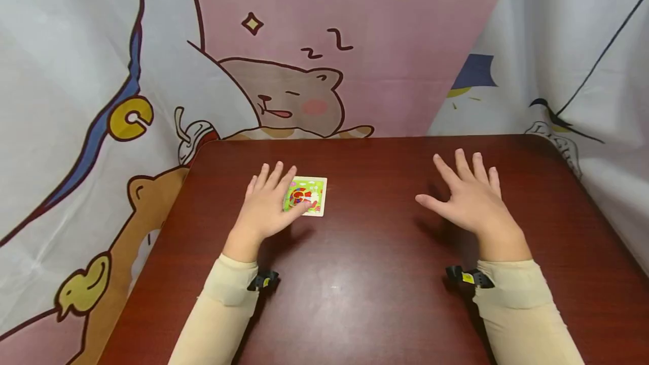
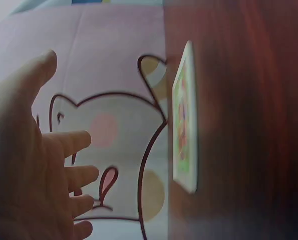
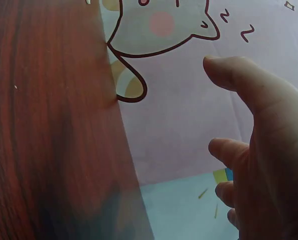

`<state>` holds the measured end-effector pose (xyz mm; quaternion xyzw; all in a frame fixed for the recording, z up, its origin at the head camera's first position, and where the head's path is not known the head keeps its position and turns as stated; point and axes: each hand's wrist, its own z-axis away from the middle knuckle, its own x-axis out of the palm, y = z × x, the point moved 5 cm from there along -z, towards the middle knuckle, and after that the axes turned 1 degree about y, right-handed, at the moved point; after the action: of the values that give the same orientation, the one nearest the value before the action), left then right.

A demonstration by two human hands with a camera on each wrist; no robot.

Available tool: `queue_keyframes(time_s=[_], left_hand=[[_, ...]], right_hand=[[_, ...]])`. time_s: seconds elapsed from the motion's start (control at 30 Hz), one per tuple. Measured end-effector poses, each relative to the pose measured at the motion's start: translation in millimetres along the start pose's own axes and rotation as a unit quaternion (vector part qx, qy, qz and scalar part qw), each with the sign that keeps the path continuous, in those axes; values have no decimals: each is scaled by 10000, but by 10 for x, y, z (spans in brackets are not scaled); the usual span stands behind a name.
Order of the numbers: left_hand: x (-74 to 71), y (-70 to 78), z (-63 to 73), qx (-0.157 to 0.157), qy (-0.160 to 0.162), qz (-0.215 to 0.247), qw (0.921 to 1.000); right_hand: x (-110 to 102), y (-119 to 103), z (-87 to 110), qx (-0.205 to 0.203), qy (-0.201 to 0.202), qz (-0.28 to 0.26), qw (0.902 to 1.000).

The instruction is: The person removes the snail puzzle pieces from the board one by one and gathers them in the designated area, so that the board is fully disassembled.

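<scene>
A small square picture board (image 1: 318, 190) with a pale border and a green, red and blue printed picture lies flat on the dark red table. My left hand (image 1: 269, 201) is held above the table with fingers spread, its thumb and index finger overlapping the board's left part in the head view. In the left wrist view the board (image 2: 185, 120) shows edge-on as a thin slab, apart from the left hand (image 2: 43, 150). Over the table's right side, my right hand (image 1: 469, 201) hovers with fingers spread and holds nothing; the right wrist view shows the same hand (image 3: 269, 135) empty.
The wooden table (image 1: 355, 297) has rounded far corners. Behind it and at both sides hangs a cloth (image 1: 395, 44) printed with cartoon animals, close against the table's far edge. Each wrist wears a small black strap device (image 1: 469, 277).
</scene>
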<state>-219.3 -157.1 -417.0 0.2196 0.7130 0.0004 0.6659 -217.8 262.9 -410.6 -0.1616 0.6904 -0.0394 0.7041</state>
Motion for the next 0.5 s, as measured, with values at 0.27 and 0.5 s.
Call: queue_keyframes(time_s=[0.27, 0.5], left_hand=[[307, 242, -42, 456, -516, 96, 9976], [477, 288, -30, 534, -897, 172, 9944]], right_hand=[[170, -59, -46, -13, -340, -42, 9994], [295, -204, -122, -133, -625, -106, 9979]])
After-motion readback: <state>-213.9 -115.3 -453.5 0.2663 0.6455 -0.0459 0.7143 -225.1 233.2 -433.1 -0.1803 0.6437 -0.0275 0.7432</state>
